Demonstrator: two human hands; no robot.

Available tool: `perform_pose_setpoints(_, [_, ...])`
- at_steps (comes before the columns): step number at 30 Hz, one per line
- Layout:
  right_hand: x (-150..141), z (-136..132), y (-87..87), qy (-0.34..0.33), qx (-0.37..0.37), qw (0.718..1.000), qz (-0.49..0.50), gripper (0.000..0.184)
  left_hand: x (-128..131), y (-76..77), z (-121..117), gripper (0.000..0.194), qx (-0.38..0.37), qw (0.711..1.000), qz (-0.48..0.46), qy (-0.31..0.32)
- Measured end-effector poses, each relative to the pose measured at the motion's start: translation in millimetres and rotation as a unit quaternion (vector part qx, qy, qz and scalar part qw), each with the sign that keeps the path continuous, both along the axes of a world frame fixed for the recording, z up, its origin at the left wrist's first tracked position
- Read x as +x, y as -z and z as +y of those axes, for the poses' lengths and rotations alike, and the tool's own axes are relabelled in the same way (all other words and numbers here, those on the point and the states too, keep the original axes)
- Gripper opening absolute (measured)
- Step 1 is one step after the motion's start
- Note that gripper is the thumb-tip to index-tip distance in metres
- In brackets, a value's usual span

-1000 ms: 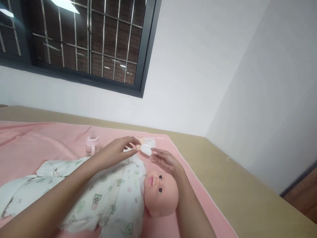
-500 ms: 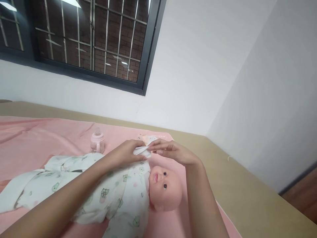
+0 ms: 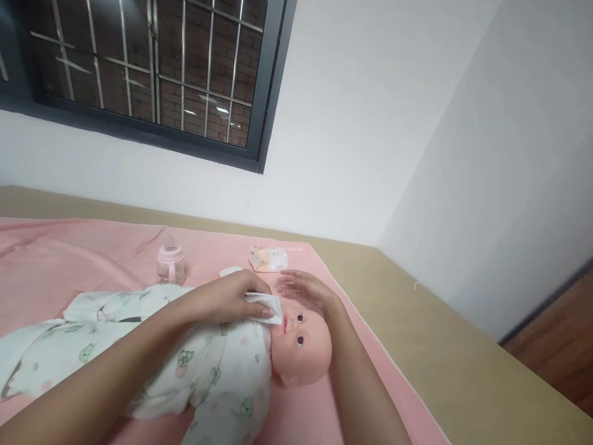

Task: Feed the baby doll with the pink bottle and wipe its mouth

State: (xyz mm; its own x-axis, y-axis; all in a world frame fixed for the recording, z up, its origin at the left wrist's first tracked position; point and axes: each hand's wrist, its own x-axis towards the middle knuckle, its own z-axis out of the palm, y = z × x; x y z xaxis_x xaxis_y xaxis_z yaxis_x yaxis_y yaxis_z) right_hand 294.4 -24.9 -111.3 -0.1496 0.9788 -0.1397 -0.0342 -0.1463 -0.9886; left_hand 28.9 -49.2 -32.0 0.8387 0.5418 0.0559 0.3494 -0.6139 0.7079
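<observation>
A baby doll (image 3: 303,352) lies on its back in a white outfit printed with green animals, its head toward the right. My left hand (image 3: 227,298) is closed on a white wipe (image 3: 266,301), pinched between thumb and fingers. The wipe's free corner hangs at the doll's mouth. My right hand (image 3: 306,287) is beside the far side of the doll's head, its fingers stretched out and holding nothing. Whether its palm touches the head I cannot tell.
A pink cloth (image 3: 37,253) covers much of the wooden table (image 3: 445,346). Past the doll stand a pink-lidded baby bottle (image 3: 170,262) and a small soft wipes packet (image 3: 269,258). A barred window (image 3: 152,74) is in the wall behind.
My left hand has brought the wipe down to the doll's mouth. My right hand has come off the wipe and lowered beside the doll's head. The packet is more exposed.
</observation>
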Motion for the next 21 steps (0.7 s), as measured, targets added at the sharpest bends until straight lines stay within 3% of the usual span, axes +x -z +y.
perform_pose_setpoints(3, [1.5, 9.6, 28.1, 0.049, -0.043, 0.997, 0.043, 0.023, 4.9, 1.5, -3.9, 0.025, 0.001, 1.0, 0.024, 0.013])
perform_pose_setpoints(6, [4.6, 15.0, 39.9, 0.08, -0.042, 0.994, 0.067, 0.017, 8.4, 3.4, -7.9, 0.02, -0.003, 0.999, 0.03, 0.019])
perform_pose_setpoints(13, [7.7, 18.5, 46.5, 0.098, -0.034, 0.991, 0.089, 0.019, 8.6, 3.0, -19.9, 0.016, 0.023, 0.997, 0.071, -0.009])
perform_pose_setpoints(21, [6.5, 17.1, 50.1, 0.104, -0.02, 0.989, 0.106, 0.017, 13.7, 4.9, -25.3, 0.013, 0.049, 0.998, 0.044, -0.022])
